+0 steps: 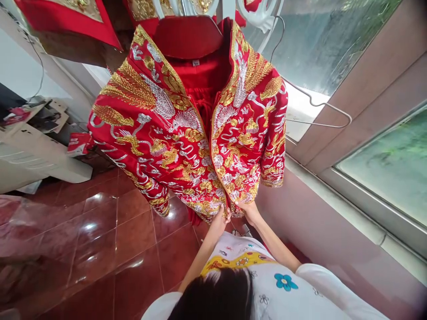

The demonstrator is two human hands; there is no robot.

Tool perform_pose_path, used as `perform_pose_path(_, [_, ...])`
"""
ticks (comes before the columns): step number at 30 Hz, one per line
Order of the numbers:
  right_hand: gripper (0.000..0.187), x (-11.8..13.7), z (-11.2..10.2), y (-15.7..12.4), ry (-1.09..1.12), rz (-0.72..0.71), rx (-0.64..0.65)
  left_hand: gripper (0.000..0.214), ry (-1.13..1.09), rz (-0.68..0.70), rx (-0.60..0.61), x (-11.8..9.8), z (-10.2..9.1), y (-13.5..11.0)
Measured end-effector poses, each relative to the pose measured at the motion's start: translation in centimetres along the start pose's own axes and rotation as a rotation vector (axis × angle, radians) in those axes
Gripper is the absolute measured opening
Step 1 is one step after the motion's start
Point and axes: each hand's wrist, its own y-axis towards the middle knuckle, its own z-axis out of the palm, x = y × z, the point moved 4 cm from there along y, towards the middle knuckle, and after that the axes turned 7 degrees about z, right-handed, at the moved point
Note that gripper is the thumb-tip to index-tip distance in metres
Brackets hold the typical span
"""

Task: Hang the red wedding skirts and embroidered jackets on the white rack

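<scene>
Red jacket (187, 155), covered in gold and silver embroidery; hanging in upper middle of frame, stand-up collar at top, neck parted, front edges close together lower down, sleeves drooping.

A wire hanger (316, 124) hangs right of upper centre, before a window (320, 49); another pane (387, 160) fills the right edge. White scrollwork (265, 23) curls at top centre. Red cloth (66, 29) occupies the upper left, a red box (80, 143) the left, glossy tiles (136, 213) the lower left.
</scene>
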Motion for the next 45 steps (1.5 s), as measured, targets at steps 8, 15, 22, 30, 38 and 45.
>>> perform_pose_path(8, [0.056,1.0,-0.1,-0.8,-0.088,0.152,0.197,0.025,0.082,0.093,-0.149,-0.1,-0.4,0.4])
perform_pose_path(15, [0.052,1.7,-0.6,-1.1,-0.208,0.116,0.198,0.024,0.104,0.102,-0.138,-0.1,-0.1,0.0])
perform_pose_path(22, [0.058,-1.1,1.5,-1.2,0.095,0.03,-0.033,0.033,0.092,0.121,-0.122,-0.2,0.2,0.0])
perform_pose_path(30, [0.056,-1.5,1.6,-0.9,0.11,0.071,-0.114,0.034,0.07,0.145,-0.121,-0.5,-0.2,0.0])
perform_pose_path(38, [0.056,-1.8,1.9,-0.6,0.098,0.081,-0.109,0.036,0.07,0.149,-0.115,-0.6,0.0,0.2])
perform_pose_path(45, [0.059,-1.8,1.9,-0.5,0.119,0.088,-0.144,0.045,0.044,0.139,-0.113,-0.5,0.1,0.4])
